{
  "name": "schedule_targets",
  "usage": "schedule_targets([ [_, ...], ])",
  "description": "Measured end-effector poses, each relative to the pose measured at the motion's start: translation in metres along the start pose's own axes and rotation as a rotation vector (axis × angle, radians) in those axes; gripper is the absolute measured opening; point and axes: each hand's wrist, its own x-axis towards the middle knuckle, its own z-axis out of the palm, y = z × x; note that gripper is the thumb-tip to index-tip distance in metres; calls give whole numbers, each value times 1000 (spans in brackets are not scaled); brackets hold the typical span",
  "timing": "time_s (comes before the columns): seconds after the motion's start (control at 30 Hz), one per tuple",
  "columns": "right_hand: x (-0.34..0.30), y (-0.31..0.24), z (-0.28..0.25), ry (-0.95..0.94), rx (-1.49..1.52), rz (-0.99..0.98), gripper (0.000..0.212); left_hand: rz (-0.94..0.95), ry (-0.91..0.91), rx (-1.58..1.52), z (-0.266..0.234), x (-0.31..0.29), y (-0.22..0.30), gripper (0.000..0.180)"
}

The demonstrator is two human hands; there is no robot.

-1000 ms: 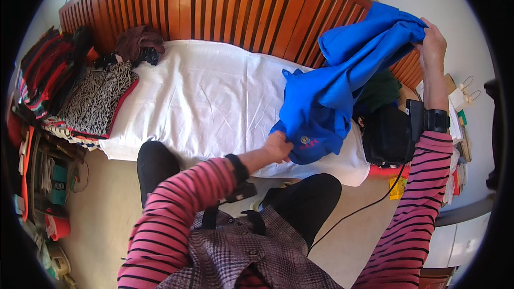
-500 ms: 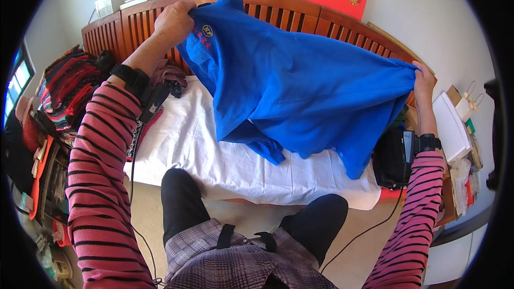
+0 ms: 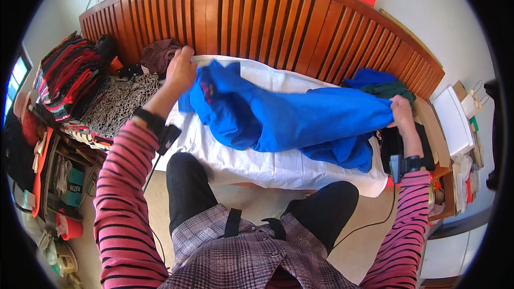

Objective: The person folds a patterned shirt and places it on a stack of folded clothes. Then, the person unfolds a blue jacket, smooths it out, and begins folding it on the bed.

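A blue work jacket (image 3: pixel 300 120) with a collar and a small chest emblem stretches between my hands over a white sheet (image 3: pixel 214 163). Its near folds droop onto the sheet. At the collar end, on the left, my left hand (image 3: pixel 183 68) is closed on the cloth. My right hand (image 3: pixel 401 112) grips the other end of the jacket, to the right. Between them the fabric is bunched lengthwise, and the collar end is slightly blurred.
Behind the sheet rises a slatted wooden backrest (image 3: pixel 257 18). Folded clothes (image 3: pixel 69 83) are piled at the left, beside a patterned cloth (image 3: pixel 120 104). Blue and green garments (image 3: pixel 375 83) lie at the far right, near a cardboard box (image 3: pixel 431 134). Cables hang from both wrists.
Both hands have come down, bringing the jacket from in front of the backrest onto the sheet. The jacket now hangs narrower and more bunched. The right hand has also moved inward.
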Motion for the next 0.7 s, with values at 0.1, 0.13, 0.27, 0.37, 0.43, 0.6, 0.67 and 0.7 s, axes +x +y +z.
schedule_targets([
  [0.1,-31,38,30,-128,25,63,21,-144,-220,-53,11,-53,-5,24],
  [0.13,-45,48,38,-127,-47,41,20,-209,-322,-103,11,-72,-2,24],
  [0.27,-89,67,63,-310,-224,162,20,-236,-582,-88,16,-139,20,38],
  [0.37,-106,60,70,-449,-603,105,19,-244,-575,-64,31,-159,32,54],
  [0.43,-115,48,74,-395,-997,-192,17,-316,-544,-26,46,-163,38,59],
  [0.6,-104,2,94,-97,-732,-513,29,-313,-614,54,77,-160,30,36],
  [0.67,-97,-8,110,-82,-638,-579,33,-255,-612,91,84,-161,22,25],
  [0.7,-94,-10,118,-102,-684,-493,34,-261,-597,35,85,-163,18,23],
])
